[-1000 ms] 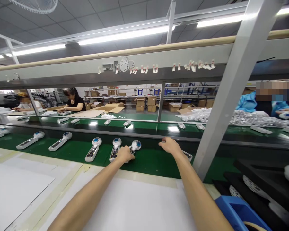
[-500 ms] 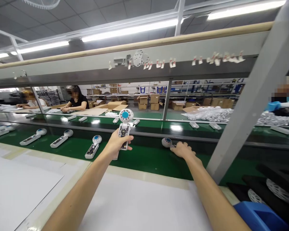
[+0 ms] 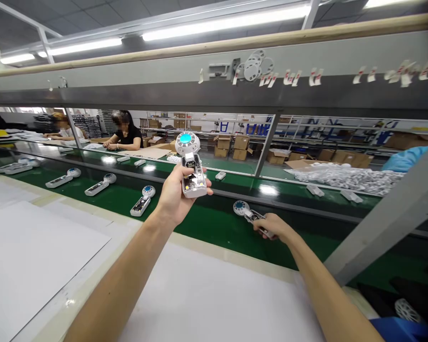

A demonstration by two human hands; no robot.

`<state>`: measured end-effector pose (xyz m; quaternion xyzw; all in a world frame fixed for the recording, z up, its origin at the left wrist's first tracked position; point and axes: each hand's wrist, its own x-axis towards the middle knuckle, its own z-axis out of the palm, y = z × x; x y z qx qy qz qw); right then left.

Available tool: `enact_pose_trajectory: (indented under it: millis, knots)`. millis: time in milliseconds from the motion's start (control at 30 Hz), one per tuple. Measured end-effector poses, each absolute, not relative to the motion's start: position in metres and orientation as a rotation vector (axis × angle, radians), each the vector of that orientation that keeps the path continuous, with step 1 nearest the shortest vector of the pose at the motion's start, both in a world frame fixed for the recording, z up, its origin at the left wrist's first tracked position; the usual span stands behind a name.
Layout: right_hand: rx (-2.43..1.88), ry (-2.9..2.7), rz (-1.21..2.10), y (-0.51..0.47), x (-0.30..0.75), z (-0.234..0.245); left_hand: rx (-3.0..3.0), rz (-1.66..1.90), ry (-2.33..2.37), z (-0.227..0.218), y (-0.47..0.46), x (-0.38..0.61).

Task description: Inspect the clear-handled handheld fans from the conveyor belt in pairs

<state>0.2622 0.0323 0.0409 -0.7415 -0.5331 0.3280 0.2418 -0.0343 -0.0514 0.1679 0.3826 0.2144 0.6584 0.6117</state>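
Note:
My left hand (image 3: 174,195) is closed round the open handle of a white handheld fan (image 3: 188,142), raised above the belt. Its round head has a blue centre and points up; circuit parts show in the uncovered handle. Farther right, my right hand (image 3: 277,225) grips the handle of a second handheld fan (image 3: 241,207), low over the green conveyor belt (image 3: 214,228). That one has its head toward the left, and its handle also lies open with inner parts visible. Whether it still touches the belt I cannot tell.
Several more open fans, one of them close by (image 3: 141,204), lie on the belt to the left. White sheets (image 3: 214,294) cover the near worktop. A slanted grey post (image 3: 385,213) stands at the right. Two co-workers sit across the line at the far left.
The view has swung to the right. My left hand has tipped its fan so the handle's end faces me. My right hand now grasps its fan farther down the handle, which has come into view.

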Motion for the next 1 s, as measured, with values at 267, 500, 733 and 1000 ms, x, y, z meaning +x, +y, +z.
enact_pose_trajectory:
  millis: [267, 500, 733, 1000]
  knots:
    - [-1.383, -1.165, 1.054, -0.002, 0.227, 0.117, 1.021, 1.524, 0.446, 0.168, -0.059, -0.034]
    - [-1.081, -1.109, 1.024, -0.038, 0.193, 0.144, 1.264, 1.457, 0.426, 0.167, -0.061, -0.033]
    - [-0.809, -1.271, 1.088, -0.050, 0.169, 0.139, 1.391, 1.372, 0.454, 0.159, -0.058, -0.030]
    - [-0.693, -1.335, 1.105, -0.054, 0.162, 0.130, 1.422, 1.323, 0.445, 0.152, -0.055, -0.026]
